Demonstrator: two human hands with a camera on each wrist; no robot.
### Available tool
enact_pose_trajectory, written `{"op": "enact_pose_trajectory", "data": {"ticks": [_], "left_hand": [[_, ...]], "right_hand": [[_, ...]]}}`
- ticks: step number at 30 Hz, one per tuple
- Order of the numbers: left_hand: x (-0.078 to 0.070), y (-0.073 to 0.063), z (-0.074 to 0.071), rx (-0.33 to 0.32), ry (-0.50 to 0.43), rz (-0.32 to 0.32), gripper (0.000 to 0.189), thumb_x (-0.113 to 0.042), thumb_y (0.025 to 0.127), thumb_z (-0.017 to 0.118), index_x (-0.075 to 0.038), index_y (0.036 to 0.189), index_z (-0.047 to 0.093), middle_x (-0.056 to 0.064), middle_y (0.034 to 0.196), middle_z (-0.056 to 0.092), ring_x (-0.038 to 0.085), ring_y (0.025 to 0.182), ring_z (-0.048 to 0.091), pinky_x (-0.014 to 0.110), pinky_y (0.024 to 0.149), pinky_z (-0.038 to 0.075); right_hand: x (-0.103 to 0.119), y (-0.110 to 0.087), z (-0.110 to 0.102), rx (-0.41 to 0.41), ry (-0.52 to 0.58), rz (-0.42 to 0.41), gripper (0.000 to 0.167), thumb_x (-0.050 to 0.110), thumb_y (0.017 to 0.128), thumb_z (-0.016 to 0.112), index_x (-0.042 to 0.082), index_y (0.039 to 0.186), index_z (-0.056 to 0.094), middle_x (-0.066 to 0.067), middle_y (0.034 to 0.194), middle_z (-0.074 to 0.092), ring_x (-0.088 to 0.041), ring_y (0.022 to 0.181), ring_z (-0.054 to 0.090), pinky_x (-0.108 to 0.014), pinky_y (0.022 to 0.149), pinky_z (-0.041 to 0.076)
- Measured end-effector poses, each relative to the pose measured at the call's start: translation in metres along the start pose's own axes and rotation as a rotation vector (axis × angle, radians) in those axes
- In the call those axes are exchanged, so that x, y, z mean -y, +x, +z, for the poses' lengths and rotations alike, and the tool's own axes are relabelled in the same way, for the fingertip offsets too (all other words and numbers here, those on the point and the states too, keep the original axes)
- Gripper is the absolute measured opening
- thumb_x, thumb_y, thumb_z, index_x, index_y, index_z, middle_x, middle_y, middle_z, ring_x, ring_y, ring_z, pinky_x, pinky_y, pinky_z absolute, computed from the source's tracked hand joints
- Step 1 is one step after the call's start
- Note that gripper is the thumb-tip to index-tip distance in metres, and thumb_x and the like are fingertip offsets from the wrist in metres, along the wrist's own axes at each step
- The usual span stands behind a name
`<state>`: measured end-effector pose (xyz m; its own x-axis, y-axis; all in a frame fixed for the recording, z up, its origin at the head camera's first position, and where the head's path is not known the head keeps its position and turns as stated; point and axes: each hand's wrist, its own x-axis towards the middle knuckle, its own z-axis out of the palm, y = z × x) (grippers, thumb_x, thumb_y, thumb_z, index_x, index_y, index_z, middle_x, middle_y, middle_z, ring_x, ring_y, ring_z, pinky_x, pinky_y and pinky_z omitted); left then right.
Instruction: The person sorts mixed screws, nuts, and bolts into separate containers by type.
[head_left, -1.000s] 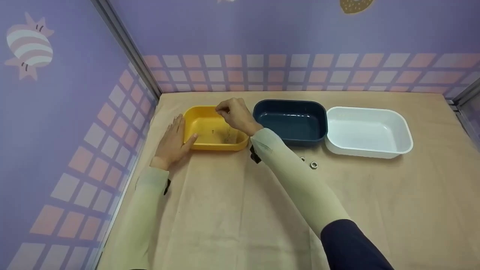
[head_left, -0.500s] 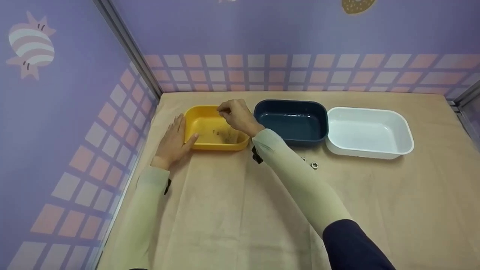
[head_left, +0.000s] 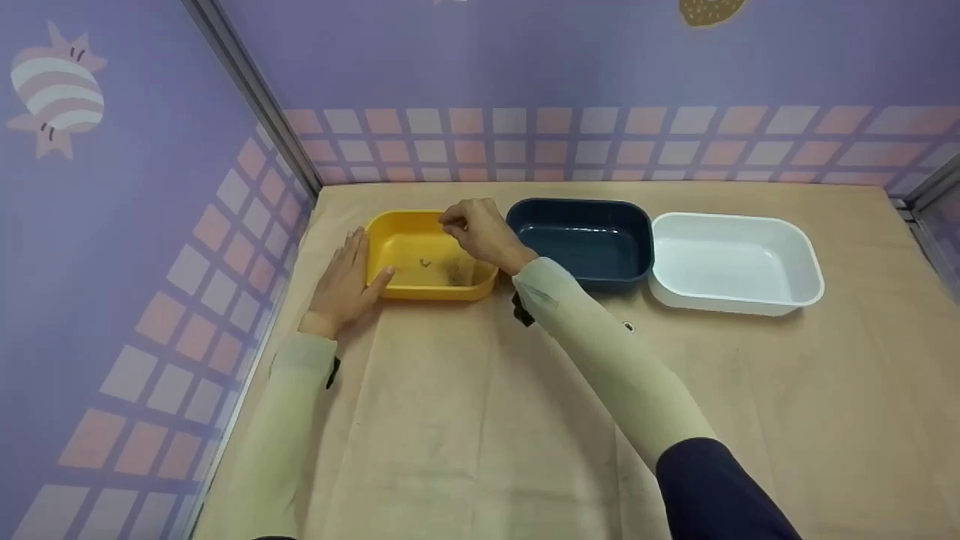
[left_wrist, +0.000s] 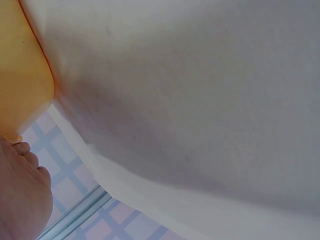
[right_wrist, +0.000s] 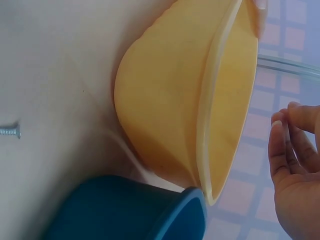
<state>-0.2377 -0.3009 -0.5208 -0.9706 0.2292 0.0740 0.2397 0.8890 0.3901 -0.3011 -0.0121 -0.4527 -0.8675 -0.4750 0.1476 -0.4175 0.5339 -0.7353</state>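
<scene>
My left hand point(head_left: 341, 289) lies along the left side of a yellow plastic box point(head_left: 439, 293), fingers straight and thumb over its front rim. Over the right part of that box hangs my right hand point(head_left: 480, 231), its thumb and fingertips brought together. Nothing shows between those fingertips in the right wrist view, where the hand point(right_wrist: 300, 160) is above the box's rim. On the yellow floor lie small dark bits point(head_left: 425, 262), too small to identify. A metal screw point(right_wrist: 10, 131) lies on the table in the right wrist view.
A dark blue box point(head_left: 577, 255) stands right of the yellow one, with a white box point(head_left: 735, 262) beside it. A small metal nut point(head_left: 628, 327) lies by the right sleeve. Patterned walls close off the left and back of the cloth-covered table.
The right hand has shifted slightly right over the yellow box. One dark bit inside became two, now close together. The sleeve now hides one nut. The left hand stays put.
</scene>
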Motion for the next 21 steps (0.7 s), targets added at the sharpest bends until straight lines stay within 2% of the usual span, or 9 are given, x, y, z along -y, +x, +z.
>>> {"op": "enact_pose_trajectory", "data": {"ticks": [7, 15, 21], "left_hand": [[0.002, 0.001, -0.002, -0.008, 0.001, 0.003, 0.089, -0.054, 0.112, 0.042, 0.008, 0.168, 0.011, 0.025, 0.178, 0.008, 0.042, 0.166, 0.008, 0.056, 0.136, 0.008], [0.001, 0.001, -0.002, 0.031, -0.002, -0.016, 0.092, -0.059, 0.111, 0.038, 0.005, 0.169, 0.005, 0.022, 0.179, 0.003, 0.038, 0.167, 0.003, 0.053, 0.136, 0.004], [0.001, 0.001, -0.003, 0.024, -0.004, -0.004, 0.093, -0.058, 0.111, 0.039, 0.006, 0.168, 0.006, 0.024, 0.179, 0.004, 0.041, 0.167, 0.004, 0.055, 0.136, 0.005]], "right_hand": [[-0.003, -0.006, -0.007, 0.014, -0.009, -0.016, 0.025, 0.003, 0.106, 0.064, 0.006, 0.125, 0.080, -0.010, 0.120, 0.077, -0.019, 0.101, 0.070, -0.030, 0.096, 0.062], [-0.015, -0.013, -0.012, 0.008, -0.043, 0.000, 0.023, 0.005, 0.106, 0.065, 0.007, 0.122, 0.081, -0.008, 0.116, 0.078, -0.018, 0.099, 0.070, -0.030, 0.093, 0.063], [-0.024, -0.024, -0.018, -0.003, -0.030, -0.039, 0.021, 0.004, 0.105, 0.066, 0.004, 0.120, 0.081, -0.012, 0.113, 0.078, -0.021, 0.098, 0.071, -0.032, 0.090, 0.064]]}}
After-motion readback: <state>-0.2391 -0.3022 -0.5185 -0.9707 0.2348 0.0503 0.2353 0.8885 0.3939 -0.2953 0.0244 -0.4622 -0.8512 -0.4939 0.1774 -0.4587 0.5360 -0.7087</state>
